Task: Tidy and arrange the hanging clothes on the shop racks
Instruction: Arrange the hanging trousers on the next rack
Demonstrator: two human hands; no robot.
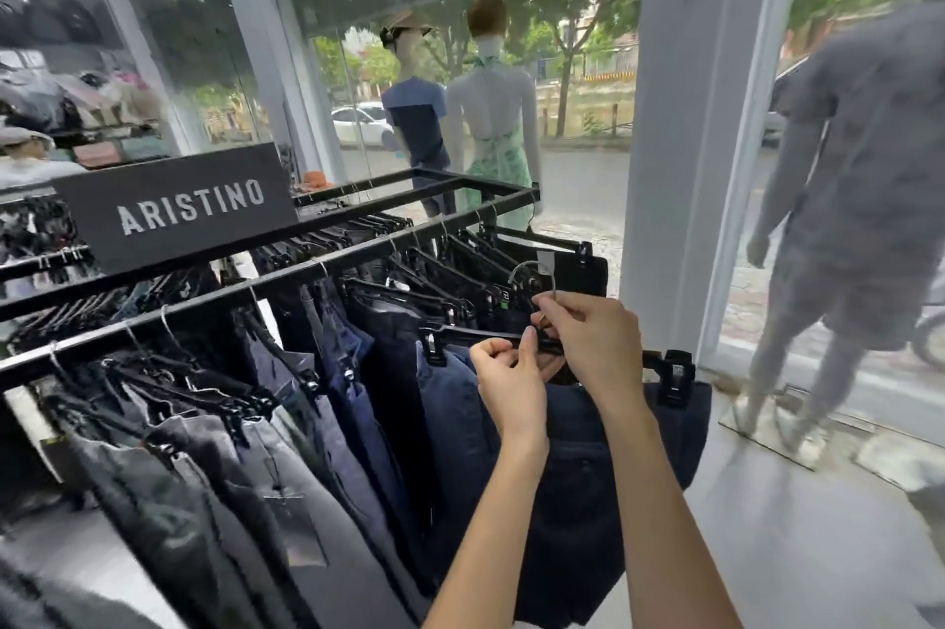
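Note:
A black clip hanger (670, 370) carries dark navy trousers (578, 475) and is off the rail, held out in front of the rack's right end. My right hand (588, 337) pinches the base of its metal hook (532, 270). My left hand (503, 372) grips the hanger bar just left of that. The black rack rail (215, 301) runs from lower left to upper right. On it hang several jeans and trousers, grey ones (204, 485) at the left and blue ones (368, 398) in the middle.
A black ARISTINO sign (184, 209) stands on the rack's top. Two dressed mannequins (460, 117) stand behind the rack at the shop window. A grey-clad mannequin (859, 199) stands at the right beyond a white pillar (695, 127). Pale floor lies at lower right.

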